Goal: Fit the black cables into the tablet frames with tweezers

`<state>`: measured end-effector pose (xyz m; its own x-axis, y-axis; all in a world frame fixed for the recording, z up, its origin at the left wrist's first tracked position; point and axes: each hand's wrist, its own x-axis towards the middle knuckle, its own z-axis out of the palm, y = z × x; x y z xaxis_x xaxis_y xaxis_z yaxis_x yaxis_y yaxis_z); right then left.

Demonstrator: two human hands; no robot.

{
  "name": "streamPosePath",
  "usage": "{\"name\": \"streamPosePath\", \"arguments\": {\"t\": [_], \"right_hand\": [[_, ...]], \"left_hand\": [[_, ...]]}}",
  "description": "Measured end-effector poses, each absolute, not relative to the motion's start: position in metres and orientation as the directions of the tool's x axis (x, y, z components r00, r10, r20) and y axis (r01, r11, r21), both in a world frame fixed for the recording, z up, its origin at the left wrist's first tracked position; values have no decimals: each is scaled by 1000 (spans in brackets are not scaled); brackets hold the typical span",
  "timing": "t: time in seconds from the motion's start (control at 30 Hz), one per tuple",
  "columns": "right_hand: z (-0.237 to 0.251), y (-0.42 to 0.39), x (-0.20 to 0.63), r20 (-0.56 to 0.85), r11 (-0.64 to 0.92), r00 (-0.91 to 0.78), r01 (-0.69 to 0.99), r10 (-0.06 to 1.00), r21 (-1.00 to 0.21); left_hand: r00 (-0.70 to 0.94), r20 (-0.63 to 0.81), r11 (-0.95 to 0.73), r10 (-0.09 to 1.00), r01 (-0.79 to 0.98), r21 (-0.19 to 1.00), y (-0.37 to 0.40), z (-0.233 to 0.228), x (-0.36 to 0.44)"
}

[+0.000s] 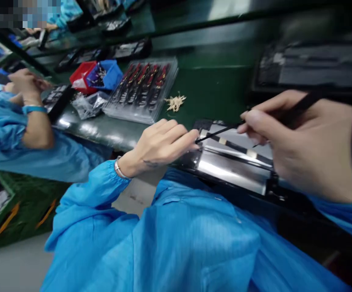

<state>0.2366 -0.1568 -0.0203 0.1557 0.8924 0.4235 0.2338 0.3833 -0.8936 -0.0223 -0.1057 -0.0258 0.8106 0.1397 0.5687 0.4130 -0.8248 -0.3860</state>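
My left hand (163,144) is closed at the near-left corner of an opened electronic device (233,170), its thumb and forefinger pinching one end of a thin black cable (214,134). The cable runs taut above the device toward my right fingertips. My right hand (306,138) is closed around a slim black tool, which looks like tweezers (308,103); its broad end crosses my palm and a dark tip shows below the fingers. Silver panels and a dark strip with pale tape pieces fill the device. My right hand hides its right end.
Left of the device are a pile of pale scraps (176,102), a clear tray (139,89) of red-and-black parts, a blue bin (107,75), a red bin (83,77) and a plastic bag (90,104). Another dark device (312,67) lies behind. A co-worker's arm (37,109) is at left.
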Motion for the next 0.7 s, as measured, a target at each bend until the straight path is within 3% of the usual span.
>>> {"name": "streamPosePath", "arguments": {"t": [0.13,0.27,0.33,0.4,0.47,0.53,0.6,0.7], "right_hand": [[-20,-150,237,461,410,195,250,866,-877],[-23,-149,240,429,400,173,178,887,-899],[-24,-146,242,427,404,171,157,888,-901],[-26,-141,246,437,404,168,196,884,-893],[-28,-135,250,435,394,123,263,892,-881],[-30,-131,253,415,378,62,309,907,-873],[-33,-129,253,405,373,34,328,914,-868],[-35,-131,252,455,408,70,339,888,-848]], "left_hand": [[786,619,-749,8,415,-517,-88,-7,37],[771,632,-764,71,450,-463,-79,-6,59],[740,644,-833,194,471,-291,-74,-7,59],[668,640,-888,378,458,46,-69,-7,56],[601,580,-833,551,353,425,-65,-5,54],[577,496,-709,648,220,670,-64,-2,53],[572,443,-612,690,134,779,-65,-1,55],[567,395,-532,723,93,842,-67,-3,56]]}}
